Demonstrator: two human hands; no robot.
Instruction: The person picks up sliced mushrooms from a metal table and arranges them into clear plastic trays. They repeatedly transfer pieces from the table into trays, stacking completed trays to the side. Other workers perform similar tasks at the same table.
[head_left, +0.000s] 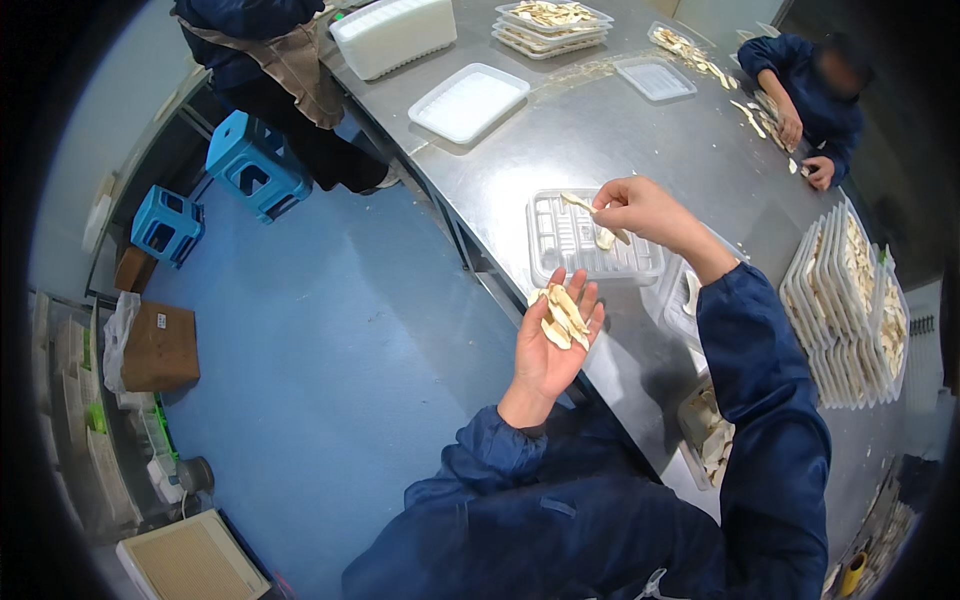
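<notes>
My left hand (553, 345) is palm up beside the table's near edge, with several pale dried slices (561, 319), perhaps mushroom, lying across the palm and fingers. Between the thumb and fingertips of my right hand (637, 214) is one long slice (577, 201), over a clear plastic tray (555, 259). Another pale piece (604, 238) shows below those fingertips; whether it rests in the tray or is held, I cannot tell. Partly hidden by my right sleeve are a second clear tray (671, 304) with a white slice and a container (703, 435) full of slices.
Stacked trays of slices (840, 315) stand to the right, with more (551, 34) at the back. A white tray (469, 103) and tall tray stack (394, 37) lie farther left. A co-worker (806, 105) handles slices opposite; another person (262, 75) stands near blue stools (251, 161).
</notes>
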